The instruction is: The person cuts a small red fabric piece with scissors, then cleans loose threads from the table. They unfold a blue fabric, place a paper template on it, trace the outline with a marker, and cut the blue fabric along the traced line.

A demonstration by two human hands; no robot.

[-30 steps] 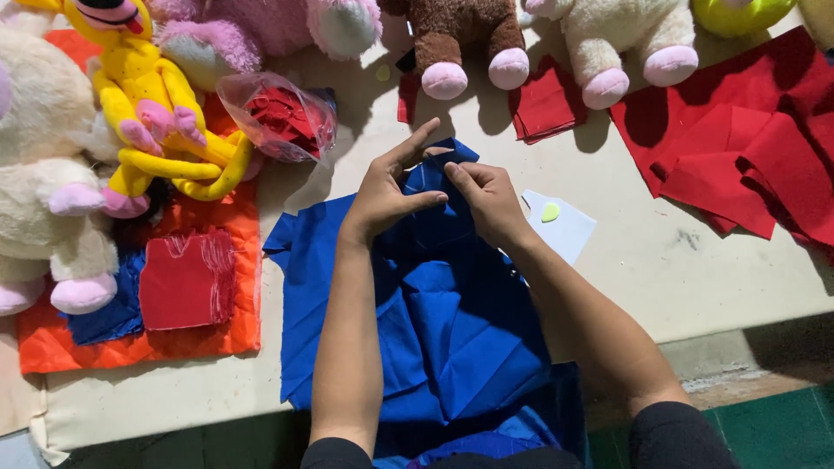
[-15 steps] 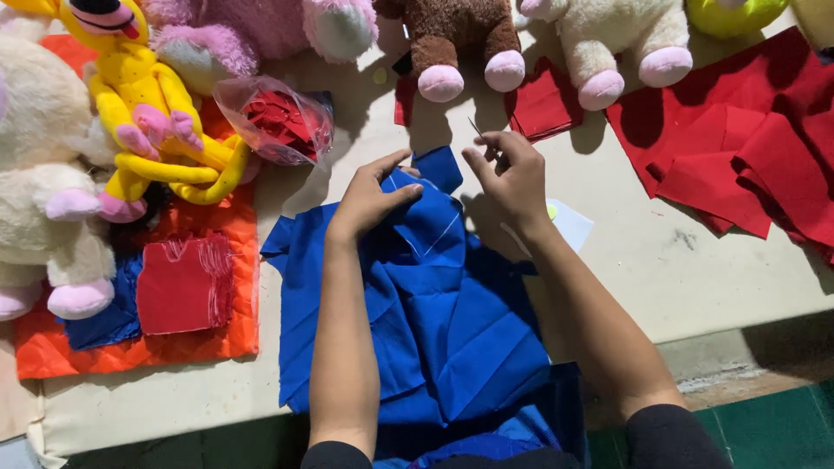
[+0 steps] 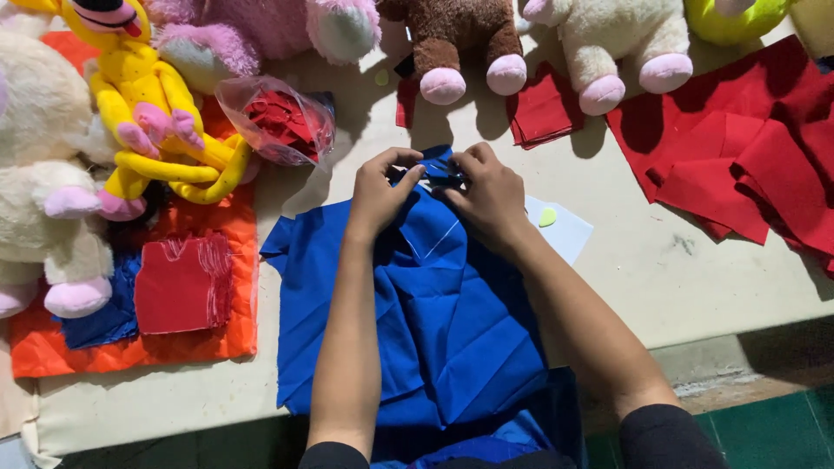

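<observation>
Hands meet at the far edge of the blue fabric [image 3: 452, 330] spread on the surface [image 3: 678, 260]: left hand [image 3: 380, 193] and right hand [image 3: 488, 195] both curl shut, pinching its top corner between fingertips, apparently steadying a fold. Stuffed toys [image 3: 148, 113] and red cloth pieces [image 3: 756, 156] lie beyond.

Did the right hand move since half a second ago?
Yes. The right hand slid left, away from the red cloth pile, and now meets the left hand on the top edge of the blue cloth.
</observation>
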